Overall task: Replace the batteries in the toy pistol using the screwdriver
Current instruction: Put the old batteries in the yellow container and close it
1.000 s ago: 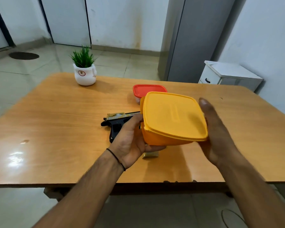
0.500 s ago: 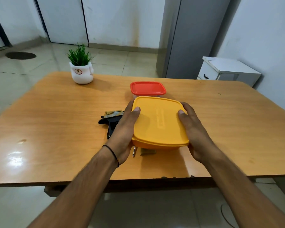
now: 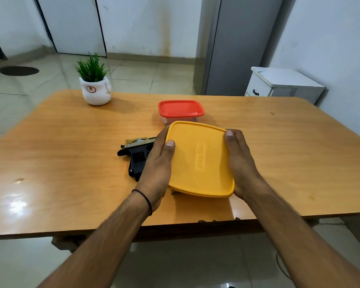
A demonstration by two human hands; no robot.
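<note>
Now both hands on one box. Left hand (image 3: pixel 157 163) pressed against the left side of the yellow lidded container (image 3: pixel 199 159), thumb lying over the lid's edge, thin black band (image 3: pixel 146 199) around the wrist. Right hand (image 3: pixel 240 163) clasping the opposite side, thumb tip on the lid's far right corner. Container gripped between the two palms, lid closed, low over the wooden table (image 3: pixel 60 163); touching the surface or just above it, cannot tell.

Toy pistol (image 3: pixel 136 155) flat on the table just left of the left hand, black grip pointing toward the near edge, gold-coloured slide along the far side, its right end hidden behind the hand. Untouched by either hand.

Red-lidded clear container (image 3: pixel 181 110) on the table just beyond the yellow one, lid shut. Small green plant in a white pot (image 3: pixel 95 88) farther back toward the left corner, well apart from the rest. White cabinet (image 3: pixel 283 85) on the floor past the table's right far corner.
</note>
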